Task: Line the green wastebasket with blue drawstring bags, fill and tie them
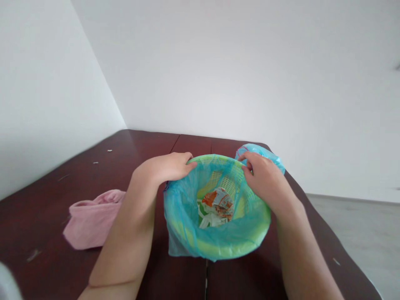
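Note:
A green plastic basket (233, 248) stands on a dark red-brown table (46, 208), lined with a thin blue plastic bag (184, 208) folded over its rim. Crumpled wrappers and paper (217, 206) lie at the bottom. My left hand (165, 166) grips the bag's edge at the far left of the rim, fingers closed. My right hand (262, 177) pinches the bag at the far right of the rim, where a loose bunch of blue plastic (265, 154) sticks out behind it.
A folded pink cloth (90, 218) lies on the table left of the basket, beside my left forearm. Small white crumbs (109, 150) dot the far left of the table. White walls meet behind; grey floor (359, 233) shows right of the table's edge.

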`<state>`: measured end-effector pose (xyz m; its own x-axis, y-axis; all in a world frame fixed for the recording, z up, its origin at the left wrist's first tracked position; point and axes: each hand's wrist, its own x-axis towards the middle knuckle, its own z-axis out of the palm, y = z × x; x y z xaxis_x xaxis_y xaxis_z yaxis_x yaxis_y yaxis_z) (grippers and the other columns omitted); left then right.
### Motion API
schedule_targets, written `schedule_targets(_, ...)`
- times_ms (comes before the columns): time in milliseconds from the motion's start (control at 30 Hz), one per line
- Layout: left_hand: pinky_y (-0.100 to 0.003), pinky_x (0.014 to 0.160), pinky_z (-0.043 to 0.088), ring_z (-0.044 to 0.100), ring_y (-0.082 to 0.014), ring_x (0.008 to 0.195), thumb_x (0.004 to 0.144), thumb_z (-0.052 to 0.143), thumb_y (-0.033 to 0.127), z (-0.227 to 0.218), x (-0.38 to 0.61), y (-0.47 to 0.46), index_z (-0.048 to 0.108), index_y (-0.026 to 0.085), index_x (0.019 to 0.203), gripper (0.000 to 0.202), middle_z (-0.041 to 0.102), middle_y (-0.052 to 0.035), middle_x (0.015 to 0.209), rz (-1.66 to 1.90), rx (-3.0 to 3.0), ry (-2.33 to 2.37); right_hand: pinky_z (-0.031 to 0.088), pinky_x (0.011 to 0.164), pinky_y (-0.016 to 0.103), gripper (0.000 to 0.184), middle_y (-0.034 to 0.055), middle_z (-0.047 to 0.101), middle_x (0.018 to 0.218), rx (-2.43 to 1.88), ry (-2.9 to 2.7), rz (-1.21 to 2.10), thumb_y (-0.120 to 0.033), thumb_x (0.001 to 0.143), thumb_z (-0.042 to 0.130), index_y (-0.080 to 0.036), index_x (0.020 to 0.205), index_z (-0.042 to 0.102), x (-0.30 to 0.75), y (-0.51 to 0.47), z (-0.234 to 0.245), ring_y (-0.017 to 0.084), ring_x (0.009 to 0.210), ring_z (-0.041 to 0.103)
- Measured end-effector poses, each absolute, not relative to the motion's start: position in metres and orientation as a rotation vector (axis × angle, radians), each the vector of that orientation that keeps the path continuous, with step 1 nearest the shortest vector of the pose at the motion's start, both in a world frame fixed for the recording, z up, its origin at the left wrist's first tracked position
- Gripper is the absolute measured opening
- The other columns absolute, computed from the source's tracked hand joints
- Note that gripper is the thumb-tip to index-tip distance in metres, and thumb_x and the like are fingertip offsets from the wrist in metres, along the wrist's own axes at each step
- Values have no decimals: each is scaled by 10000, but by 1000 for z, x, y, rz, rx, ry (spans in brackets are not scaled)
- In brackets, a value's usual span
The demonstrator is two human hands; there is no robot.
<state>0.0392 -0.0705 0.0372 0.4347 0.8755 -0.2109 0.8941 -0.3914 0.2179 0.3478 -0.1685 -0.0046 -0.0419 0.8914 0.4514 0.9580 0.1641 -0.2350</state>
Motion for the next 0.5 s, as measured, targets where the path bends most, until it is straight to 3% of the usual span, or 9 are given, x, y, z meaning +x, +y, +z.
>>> schedule_targets(167,-513,1235,577,758,-413,1459,1174,418,606,30,45,-51,802,220,1422,598,780,-192,1623,-36,2416,1438,490,755,383,138,39,776,935,-1479,-1656,116,-305,1034,701,-234,1083,808,346,-137,-14,209,771,646)
schedule_targets(333,-548,1179,570,775,-482,1376,1115,560,640,13,45,-35,849,257,1214,489,846,-201,1478,371,2401,1442,565,814,408,357,108,829,1128,-1398,-1410,242,-564,1044,743,-229,1165,766,353,-122,-26,257,928,713)
schedule_targets(400,-531,1135,580,801,-477,1289,1103,584,704,7,45,-26,841,252,1125,520,874,-201,1372,553,2318,1450,603,906,458,447,115,835,1142,-1487,-1430,349,-664,1056,722,-245,1205,766,362,-117,-31,291,986,739)
schedule_targets(500,-500,1068,601,833,-447,1150,1096,555,816,-2,43,-9,826,247,1008,636,902,-174,1204,706,2086,1408,639,1041,537,555,117,850,1105,-1515,-1531,687,-807,1095,630,-288,1106,827,374,-113,-37,349,1103,776)
